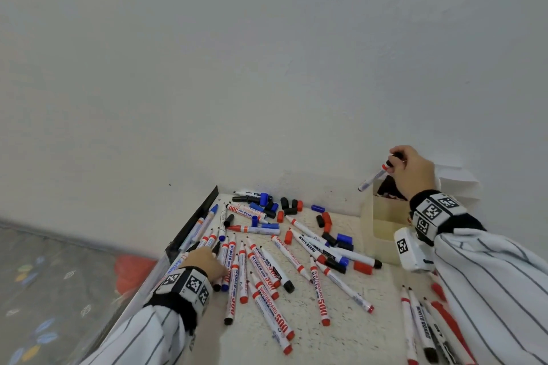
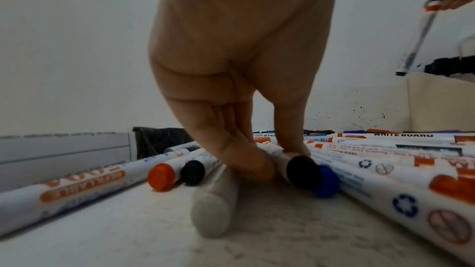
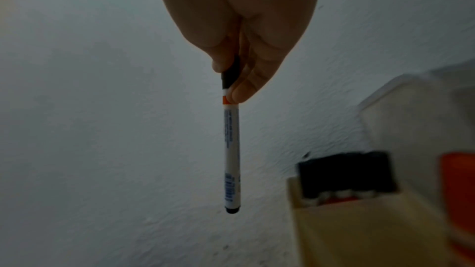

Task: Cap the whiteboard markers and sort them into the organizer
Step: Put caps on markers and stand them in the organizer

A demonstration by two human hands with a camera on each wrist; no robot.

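From above, our right hand point(image 1: 410, 167) held a capped marker point(image 1: 373, 177) over the organizer point(image 1: 385, 228) at the table's point(image 1: 341, 332) far right. Left wrist: our left hand's grip point(image 2: 282, 157) pinched a black-ended marker point(image 2: 295, 166). Right wrist: fingers point(image 3: 241, 90) clamped the cap.

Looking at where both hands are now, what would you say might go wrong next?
The right hand pinches the capped black marker only at its cap, beside rather than above the organizer; it may slip or miss the compartment. The left hand pinches one black-ended marker within a crowded pile, so neighbours and loose caps could roll away.
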